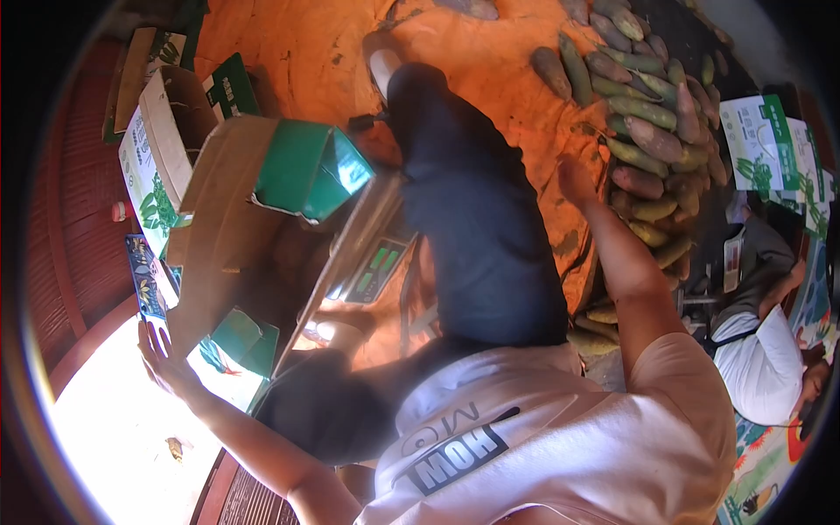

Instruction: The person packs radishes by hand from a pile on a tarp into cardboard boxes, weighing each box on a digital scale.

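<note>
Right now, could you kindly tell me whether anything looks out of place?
A small brownish item, unidentifiable, lies oddly alone on the bright patch, lower left, apart from the boxes; the orange sheet shows dark stains.

Floor: creased orange sheet (289, 44), dark stains scattered over it. Beyond sheet's left edge: dark-red ribbed panelling (74, 227) with plain framing strips. Toward near left: overexposed white patch (114, 420) in strong light, brown slatted panel (254, 503) along its lower side. Beyond sheet's right edge: dark ground (687, 42), grey surface (766, 39), multicoloured patterned covering (757, 477).
</note>
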